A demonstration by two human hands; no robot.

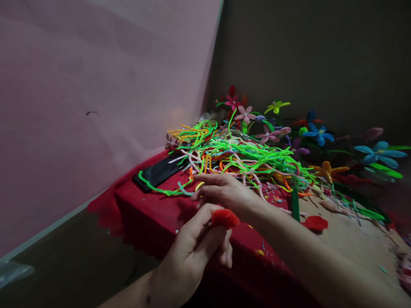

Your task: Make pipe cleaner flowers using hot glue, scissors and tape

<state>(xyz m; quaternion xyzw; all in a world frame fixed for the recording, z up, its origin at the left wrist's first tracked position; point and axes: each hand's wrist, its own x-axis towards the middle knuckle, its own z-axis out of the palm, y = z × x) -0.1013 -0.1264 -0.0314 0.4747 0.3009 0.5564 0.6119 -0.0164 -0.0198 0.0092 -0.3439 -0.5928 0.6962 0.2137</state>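
Observation:
My left hand (199,248) is closed on a small red fuzzy piece (225,218), pinched between thumb and forefinger above the front edge of the red-covered table (144,209). Just beyond it, my right hand (221,190) reaches leftward over the tabletop, its fingertips beside a yellow piece at the near edge of a tangled pile of fuzzy stems (257,154). Whether those fingers touch or grip anything is hidden. The pile is mostly bright green, with pink, orange and white stems.
A black phone-like slab (160,171) lies left of the pile, a green stem (157,189) across it. Fuzzy flowers, among them a blue one (321,135), stand behind and to the right. Another red piece (315,223) rests on cardboard (349,248). A pink wall (96,85) rises at left.

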